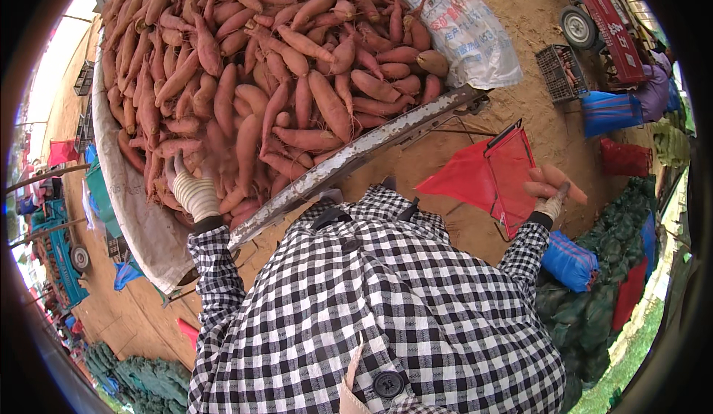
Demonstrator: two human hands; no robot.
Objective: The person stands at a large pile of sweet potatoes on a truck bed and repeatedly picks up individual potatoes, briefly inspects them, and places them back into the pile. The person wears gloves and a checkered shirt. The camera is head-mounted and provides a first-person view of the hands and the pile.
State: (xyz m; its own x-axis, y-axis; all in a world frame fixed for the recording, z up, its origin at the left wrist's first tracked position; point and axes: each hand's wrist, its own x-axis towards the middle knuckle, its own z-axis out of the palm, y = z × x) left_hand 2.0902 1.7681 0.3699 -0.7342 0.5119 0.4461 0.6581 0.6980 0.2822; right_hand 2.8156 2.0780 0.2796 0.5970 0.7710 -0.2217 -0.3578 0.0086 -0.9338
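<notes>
A large heap of reddish sweet potatoes [289, 63] fills the cargo bed before me. My left hand [193, 190], in a striped, pale knit glove with dark fingertips, reaches into its near left part. Its fingers touch a sweet potato [178, 147]; whether they grip it is unclear. Out to the right, my right hand [551, 202], also gloved, is closed around several sweet potatoes [557, 179]. Just left of that hand, a red mesh bag [490, 177] hangs spread on a dark metal frame [504, 137].
A rusty, white-painted metal rail [356, 160] edges the bed. Green mesh sacks [579, 308] and a blue bundle [569, 261] lie at right. Beyond are a black crate [561, 73], a red vehicle [607, 24] and a person in purple [656, 91]. A blue vehicle [55, 252] stands left.
</notes>
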